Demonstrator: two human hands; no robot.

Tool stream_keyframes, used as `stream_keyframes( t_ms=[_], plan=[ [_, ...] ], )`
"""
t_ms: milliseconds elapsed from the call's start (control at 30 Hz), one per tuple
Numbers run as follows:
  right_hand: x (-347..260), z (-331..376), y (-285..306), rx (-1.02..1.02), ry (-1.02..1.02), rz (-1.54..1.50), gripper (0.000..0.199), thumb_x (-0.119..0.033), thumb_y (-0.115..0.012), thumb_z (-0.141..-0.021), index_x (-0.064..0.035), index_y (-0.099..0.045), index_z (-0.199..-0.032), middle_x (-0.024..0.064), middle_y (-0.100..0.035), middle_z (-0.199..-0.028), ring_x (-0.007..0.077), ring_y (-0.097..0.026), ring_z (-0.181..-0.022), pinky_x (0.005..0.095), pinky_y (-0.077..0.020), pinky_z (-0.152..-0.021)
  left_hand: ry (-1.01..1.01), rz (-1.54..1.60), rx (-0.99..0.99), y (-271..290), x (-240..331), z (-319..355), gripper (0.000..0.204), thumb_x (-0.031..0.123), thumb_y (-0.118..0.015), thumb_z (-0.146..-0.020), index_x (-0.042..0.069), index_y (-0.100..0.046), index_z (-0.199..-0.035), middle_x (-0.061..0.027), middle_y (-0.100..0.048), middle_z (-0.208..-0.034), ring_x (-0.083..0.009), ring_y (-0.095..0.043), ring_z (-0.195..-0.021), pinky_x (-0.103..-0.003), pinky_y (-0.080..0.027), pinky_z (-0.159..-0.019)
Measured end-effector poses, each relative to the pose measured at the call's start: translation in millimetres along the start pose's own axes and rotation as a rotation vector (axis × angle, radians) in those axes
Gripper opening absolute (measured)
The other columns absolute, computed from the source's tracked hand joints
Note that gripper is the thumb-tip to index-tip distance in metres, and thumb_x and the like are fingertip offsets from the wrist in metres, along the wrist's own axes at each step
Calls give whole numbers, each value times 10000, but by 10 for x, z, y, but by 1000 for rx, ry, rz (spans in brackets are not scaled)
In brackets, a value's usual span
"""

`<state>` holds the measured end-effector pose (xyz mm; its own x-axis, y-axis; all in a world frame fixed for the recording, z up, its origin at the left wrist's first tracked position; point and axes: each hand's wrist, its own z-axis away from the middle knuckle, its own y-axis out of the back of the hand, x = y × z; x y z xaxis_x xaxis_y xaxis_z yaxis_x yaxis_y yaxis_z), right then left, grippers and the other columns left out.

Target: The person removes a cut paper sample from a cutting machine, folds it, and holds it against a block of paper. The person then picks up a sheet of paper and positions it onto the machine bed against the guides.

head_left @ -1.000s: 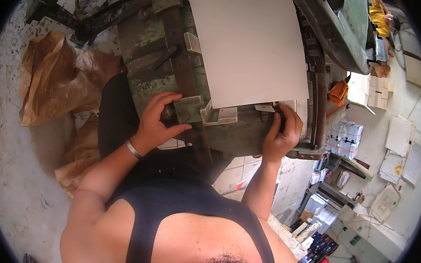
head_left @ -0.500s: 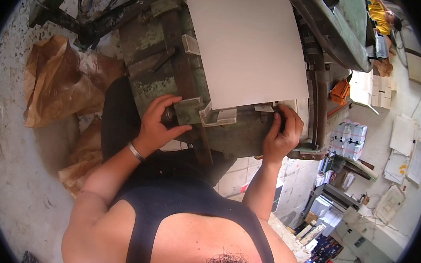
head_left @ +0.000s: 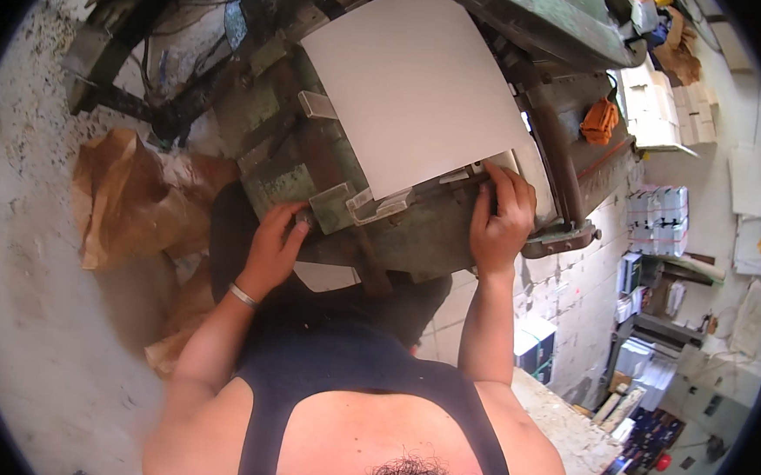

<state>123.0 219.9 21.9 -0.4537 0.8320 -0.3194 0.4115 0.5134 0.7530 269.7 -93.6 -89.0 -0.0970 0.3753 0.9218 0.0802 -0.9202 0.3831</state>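
A large white sheet [head_left: 407,82] lies on the bed of an old green machine [head_left: 419,240]. Its near edge meets small metal guides [head_left: 382,206] at the front of the bed. At the bed's front left corner, my left hand [head_left: 271,253] has thumb and fingers closed around a small round knob [head_left: 303,222]. Past the sheet's near right corner, my right hand [head_left: 504,217] is curled with its fingertips at the bed's edge, by a metal piece. What lies between those fingertips is hidden. Another metal stop [head_left: 317,105] touches the sheet's left side.
A dark green machine frame [head_left: 550,26] rises over the bed's far right. Crumpled brown paper [head_left: 130,196] lies on the floor to the left. An orange object [head_left: 599,122] hangs at the right. Strapped stacks [head_left: 658,220] and a pale bench [head_left: 574,423] stand farther right.
My left hand has closed its spread thumb onto the knob. My right hand stays by the sheet's near right corner. The whole view has turned and shifted slightly.
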Motion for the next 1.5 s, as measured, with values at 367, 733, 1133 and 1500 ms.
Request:
stream_keyframes(
  t_ms=[367,733,1133,1500],
  plan=[
    [85,16,8,34,40,-4,274,-15,-712,-871,-90,-753,-1131,100,-712,-1083,337,-655,-1033,467,-509,-940,-46,-52,62,-166,-270,-21,427,275,-647,-1067,11,-632,-1402,-174,-689,-1316,-276,-658,-1187,-365,-488,-1046],
    [83,46,-10,72,39,-33,209,-40,-653,-890,-104,-744,-1066,69,-707,-1057,308,-656,-1041,445,-502,-948,-27,-67,63,-124,-320,-21,455,300,-649,-1073,9,-626,-1423,-181,-704,-1330,-269,-662,-1225,-366,-479,-1075],
    [131,68,-48,74,40,-14,206,-49,-637,-901,-118,-732,-1070,62,-699,-1053,292,-647,-1060,433,-495,-947,-25,67,78,-124,-281,-42,482,168,-792,-979,9,-615,-1398,-119,-707,-1282,-198,-665,-1176,-354,-505,-1043],
    [143,71,-71,78,48,-10,237,-27,-585,-863,-97,-719,-1046,84,-687,-1059,309,-643,-1071,439,-498,-951,-18,72,97,-129,-312,-60,499,204,-779,-997,15,-614,-1428,-116,-705,-1301,-198,-660,-1188,-343,-499,-1047]
  ],
)
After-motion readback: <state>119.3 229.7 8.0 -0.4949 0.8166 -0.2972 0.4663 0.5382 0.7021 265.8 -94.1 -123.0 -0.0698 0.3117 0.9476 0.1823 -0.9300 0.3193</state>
